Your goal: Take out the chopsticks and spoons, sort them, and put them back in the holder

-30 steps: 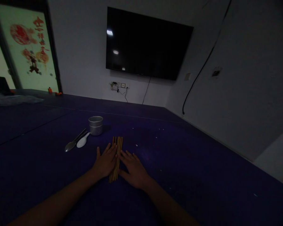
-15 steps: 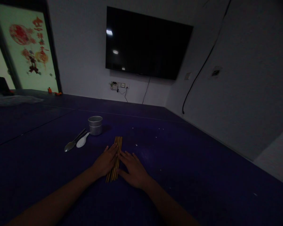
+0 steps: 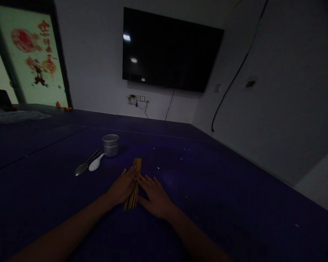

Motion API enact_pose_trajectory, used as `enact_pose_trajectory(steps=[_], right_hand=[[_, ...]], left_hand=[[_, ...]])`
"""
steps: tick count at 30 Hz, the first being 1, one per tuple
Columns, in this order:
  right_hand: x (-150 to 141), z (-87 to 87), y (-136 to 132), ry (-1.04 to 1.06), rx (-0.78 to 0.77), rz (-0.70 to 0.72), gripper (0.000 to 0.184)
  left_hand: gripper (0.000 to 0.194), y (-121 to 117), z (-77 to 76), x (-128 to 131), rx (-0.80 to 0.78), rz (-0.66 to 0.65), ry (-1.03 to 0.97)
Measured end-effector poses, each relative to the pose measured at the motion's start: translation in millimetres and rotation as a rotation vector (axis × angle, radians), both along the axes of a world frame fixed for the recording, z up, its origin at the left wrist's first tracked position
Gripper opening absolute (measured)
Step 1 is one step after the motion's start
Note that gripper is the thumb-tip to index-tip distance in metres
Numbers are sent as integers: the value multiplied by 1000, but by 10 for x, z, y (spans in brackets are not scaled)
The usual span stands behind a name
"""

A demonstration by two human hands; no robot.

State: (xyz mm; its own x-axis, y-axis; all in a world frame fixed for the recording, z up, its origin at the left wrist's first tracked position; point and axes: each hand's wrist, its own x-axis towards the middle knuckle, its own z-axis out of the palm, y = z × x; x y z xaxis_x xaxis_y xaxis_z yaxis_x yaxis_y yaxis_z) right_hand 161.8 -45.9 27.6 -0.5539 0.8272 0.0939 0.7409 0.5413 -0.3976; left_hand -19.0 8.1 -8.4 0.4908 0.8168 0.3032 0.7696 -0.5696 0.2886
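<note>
Reaches over the dark purple surface; rests the left hand and right hand, both unclenched; has between them, partly under the left and touching the right, a bundle of wooden sticks.

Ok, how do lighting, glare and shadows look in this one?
Head view: dim overall, with the door brightest; head view: lamp-like glare spots on the dark TV; head view: a soft shadow right of the cup; head view: sticks readable, though dark and partly hidden by the left hand.
</note>
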Motion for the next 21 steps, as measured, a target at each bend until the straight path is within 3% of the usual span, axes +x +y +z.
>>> enact_pose_trajectory(steps=[21], right_hand=[[4, -40, 15, -5, 26, -4, 67]], left_hand=[[49, -34, 34, 25, 10, -1, 45]])
